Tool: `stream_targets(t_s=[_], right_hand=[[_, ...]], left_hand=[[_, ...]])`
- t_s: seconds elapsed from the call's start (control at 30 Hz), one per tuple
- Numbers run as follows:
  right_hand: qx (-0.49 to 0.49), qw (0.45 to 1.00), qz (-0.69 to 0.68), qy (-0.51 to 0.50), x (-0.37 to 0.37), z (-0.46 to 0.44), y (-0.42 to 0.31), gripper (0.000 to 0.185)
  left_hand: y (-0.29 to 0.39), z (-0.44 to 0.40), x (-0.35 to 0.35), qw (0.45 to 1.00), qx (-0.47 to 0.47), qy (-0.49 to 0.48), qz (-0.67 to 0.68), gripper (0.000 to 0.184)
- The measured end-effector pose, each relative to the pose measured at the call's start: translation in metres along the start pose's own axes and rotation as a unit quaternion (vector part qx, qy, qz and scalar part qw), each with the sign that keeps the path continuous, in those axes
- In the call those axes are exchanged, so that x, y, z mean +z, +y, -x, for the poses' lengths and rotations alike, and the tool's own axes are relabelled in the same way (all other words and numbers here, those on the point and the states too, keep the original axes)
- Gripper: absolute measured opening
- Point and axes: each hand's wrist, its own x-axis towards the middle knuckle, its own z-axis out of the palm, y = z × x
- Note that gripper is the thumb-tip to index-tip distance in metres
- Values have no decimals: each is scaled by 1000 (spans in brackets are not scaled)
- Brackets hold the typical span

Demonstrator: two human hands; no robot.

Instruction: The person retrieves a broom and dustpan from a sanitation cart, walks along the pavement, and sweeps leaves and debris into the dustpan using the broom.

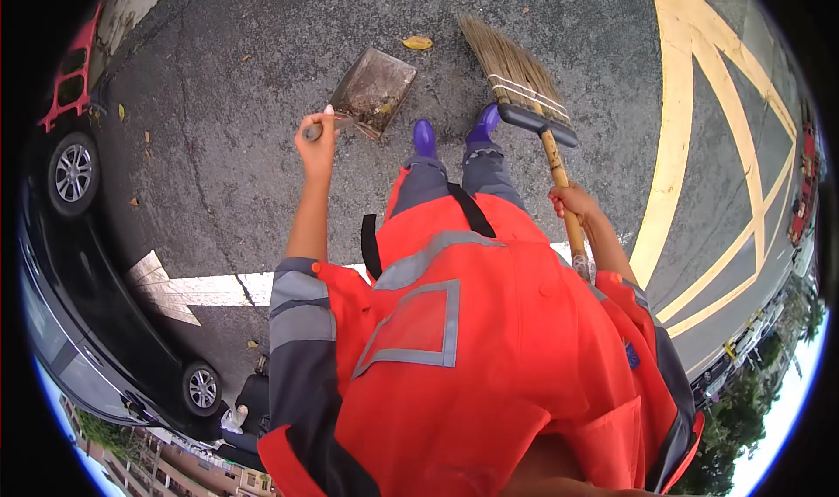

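My left hand (pixel 318 145) is closed around the handle of a dustpan (pixel 377 86), its thumb pointing up along the grip. The pan is rusty and worn, with some dirt and leaf bits in it near the handle side. On the right, my right hand (pixel 574 202) grips the yellowish bamboo-like shaft of a broom (pixel 516 69). The broom's straw bristles, bound with white cord under a dark head, point away from me. A yellow leaf (pixel 417 42) lies on the asphalt between the pan and the bristles.
A dark car (pixel 105 296) is parked along the left, with a red plastic barrier (pixel 74 69) by its front. Yellow road markings (pixel 669 130) run down the right, and a white line (pixel 227 289) crosses behind my purple boots (pixel 425 137). Small leaves dot the asphalt.
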Motion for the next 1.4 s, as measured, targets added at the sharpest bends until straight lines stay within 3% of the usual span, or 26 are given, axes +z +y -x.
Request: stream_targets(t_s=[0.07, 0.13, 0.23, 0.43, 0.53, 0.63, 0.7, 0.73, 0.8, 0.83, 0.9, 1.03, 1.23, 1.4], right_hand=[[-7, 999, 36, 1, 0, -10, -18, 10], [3, 979, 204, -5, -5, -16, -34, 12], [-13, 964, 264, -38, -39, 1, -50, 15], [28, 952, 285, -104, -91, 55, -82, 17], [-34, 959, 273, -66, -121, 38, -65, 20], [-72, 963, 257, -48, -147, 23, -70, 18], [4, 994, 104, -39, -156, 28, -94, 13], [-3, 994, 101, -32, -167, 21, -99, 13], [27, 995, -75, -57, -185, 0, -106, 10], [24, 996, -76, -51, -194, -6, -114, 10], [62, 950, -293, -87, -209, -15, -141, 12], [55, 869, -479, -113, -244, -40, -182, 10], [31, 824, -558, -95, -294, -35, -235, 13], [39, 826, -561, -37, -339, -48, -274, 14]], left_hand=[[5, -5, 7, 999, -23, -8, -33, 30], [-4, -5, 11, 998, -17, -13, -55, 31], [-2, -6, 23, 998, -20, -9, -64, 29], [22, -16, 30, 995, -97, 26, 5, 25], [51, -18, 41, 988, -106, 70, 84, 25], [87, -23, 59, 992, -81, 59, 81, 26], [106, -29, 71, 986, -81, 95, 106, 27], [112, -34, 78, 987, -77, 90, 113, 27], [120, -47, 88, 987, -66, 87, 118, 28], [122, -54, 94, 987, -66, 83, 124, 28], [128, -75, 115, 985, -69, 88, 133, 29], [123, -141, 165, 985, -75, 92, 128, 29], [150, -223, 251, 987, -71, 69, 123, 28], [172, -274, 296, 987, -77, 55, 127, 30]])
